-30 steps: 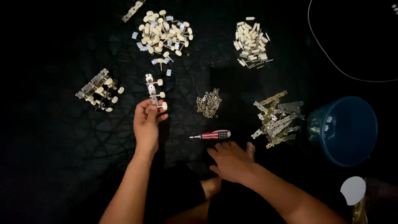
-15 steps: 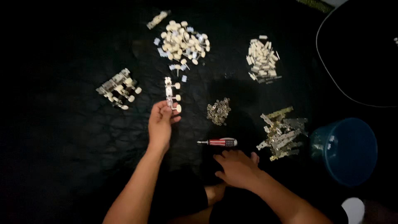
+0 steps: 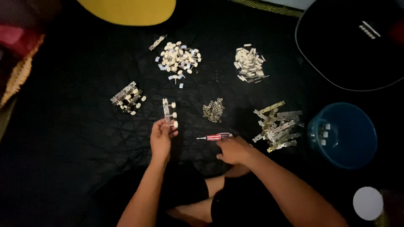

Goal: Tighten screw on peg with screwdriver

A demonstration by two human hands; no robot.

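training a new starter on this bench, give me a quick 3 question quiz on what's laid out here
1. True or false: the left hand holds a metal strip with cream knobs.
2. Which thing lies right by the right hand? A) the red-handled screwdriver B) the blue bucket C) the heap of small rings
3. What lies between the screwdriver and the bucket?

Key: 1 true; 2 A; 3 the heap of bare metal plates.

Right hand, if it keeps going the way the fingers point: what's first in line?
Likely the red-handled screwdriver: the right hand points up-left with fingertips at its handle end. Beyond it lies the small pile of metal rings. Contact is unclear.
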